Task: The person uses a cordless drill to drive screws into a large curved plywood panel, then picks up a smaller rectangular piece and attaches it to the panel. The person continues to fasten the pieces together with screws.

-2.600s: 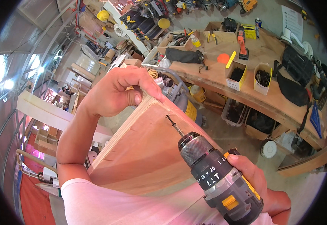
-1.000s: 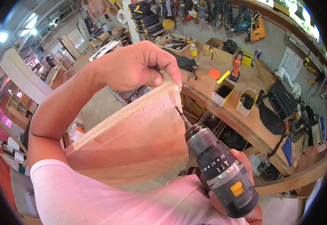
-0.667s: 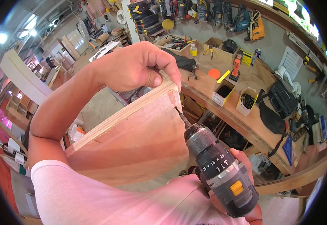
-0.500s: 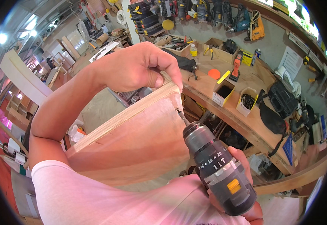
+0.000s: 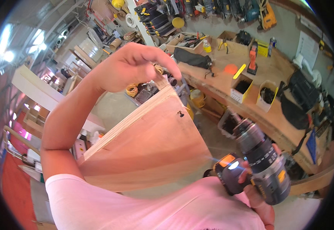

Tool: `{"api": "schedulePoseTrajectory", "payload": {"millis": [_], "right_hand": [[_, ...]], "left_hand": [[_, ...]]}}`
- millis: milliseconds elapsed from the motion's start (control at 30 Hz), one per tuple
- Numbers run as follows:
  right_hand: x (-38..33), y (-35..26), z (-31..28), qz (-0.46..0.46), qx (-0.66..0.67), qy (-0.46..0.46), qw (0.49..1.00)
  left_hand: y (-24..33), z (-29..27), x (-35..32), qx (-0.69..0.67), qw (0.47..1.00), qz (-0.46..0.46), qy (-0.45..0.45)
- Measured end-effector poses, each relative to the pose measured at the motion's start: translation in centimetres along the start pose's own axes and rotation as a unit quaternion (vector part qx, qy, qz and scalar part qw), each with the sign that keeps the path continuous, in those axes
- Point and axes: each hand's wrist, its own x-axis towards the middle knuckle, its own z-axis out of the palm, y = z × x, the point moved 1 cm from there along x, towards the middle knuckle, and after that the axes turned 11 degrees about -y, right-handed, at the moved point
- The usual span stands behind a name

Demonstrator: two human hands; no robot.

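Observation:
A wooden panel (image 5: 151, 142) with a thick layered edge stands tilted in front of me. Near its upper right corner a dark screw (image 5: 180, 114) is in the face, its head standing a little proud. My left hand (image 5: 136, 67) hovers over that corner, thumb and fingers curved but apart, apparently gripping nothing. My right hand (image 5: 253, 195) is wrapped round the handle of a black cordless drill (image 5: 260, 161) with a yellow-marked battery. The drill is to the right of the panel, apart from the screw, its bit pointing up and left.
A long workbench (image 5: 220, 84) runs along the right, bearing an orange cordless tool (image 5: 252, 59), two open boxes of screws (image 5: 267, 96), a black pouch (image 5: 192, 59) and a hand-tool tray (image 5: 190, 42). Power tools hang on the wall behind. A yellow bucket (image 5: 198, 99) stands below the bench.
The drill has come off the screw and moved right, swinging its battery into view. My left hand has lifted from the panel's corner, its fingers loosening. The whole view has shifted slightly.

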Motion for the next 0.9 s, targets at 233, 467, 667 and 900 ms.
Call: {"api": "schedulePoseTrajectory", "payload": {"millis": [233,467,667,900], "right_hand": [[0.5,3.4,-2.1,0.192,0.291,0.210,0.913],[1.7,4.4,-3.4,0.357,0.513,0.174,0.761],[0.6,5.7,-2.6,0.274,0.281,0.148,0.908],[-1.4,6.5,-3.4,0.041,0.201,0.068,0.976]], "left_hand": [[-1.8,-2.1,-0.6,0.028,0.961,-0.196,0.194],[-5.3,2.3,0.2,-0.129,0.840,-0.155,0.503],[-6.0,1.6,0.4,-0.184,0.827,-0.154,0.509],[-6.9,-0.2,-1.0,-0.125,0.853,-0.156,0.483]]}}
